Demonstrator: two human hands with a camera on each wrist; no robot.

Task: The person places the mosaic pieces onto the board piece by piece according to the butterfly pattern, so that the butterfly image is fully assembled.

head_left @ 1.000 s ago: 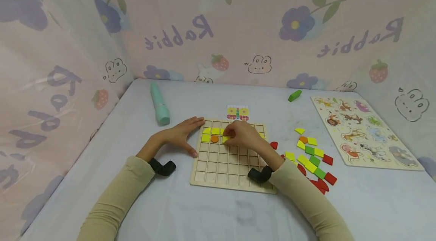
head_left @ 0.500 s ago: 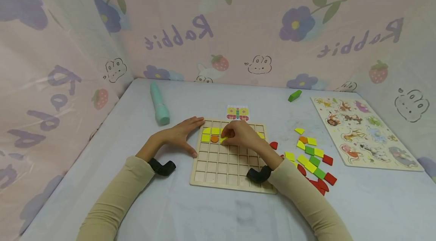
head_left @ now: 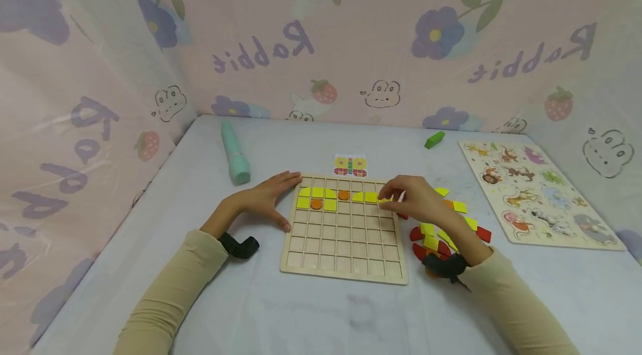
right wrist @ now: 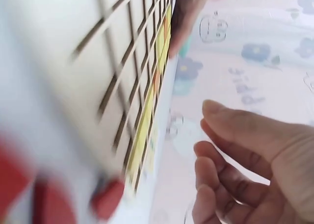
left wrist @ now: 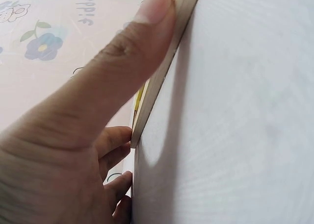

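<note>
Wooden grid board (head_left: 344, 246): yellow tiles (head_left: 318, 193) set toward far side, seemingly mid tile-laying. Left hand (head_left: 262, 199): spread wide, along board's left edge. Right hand (head_left: 420, 199): narrow gap, nothing visibly held, near board's right edge. Next, probably: fetch 1 from loose tiles (head_left: 431, 242) right of board.

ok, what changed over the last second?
The right hand seems to have released the yellow square, now lying in the grid board, and moved right to the board's right edge; its fingers hold nothing. The left hand stayed at the left edge.
</note>
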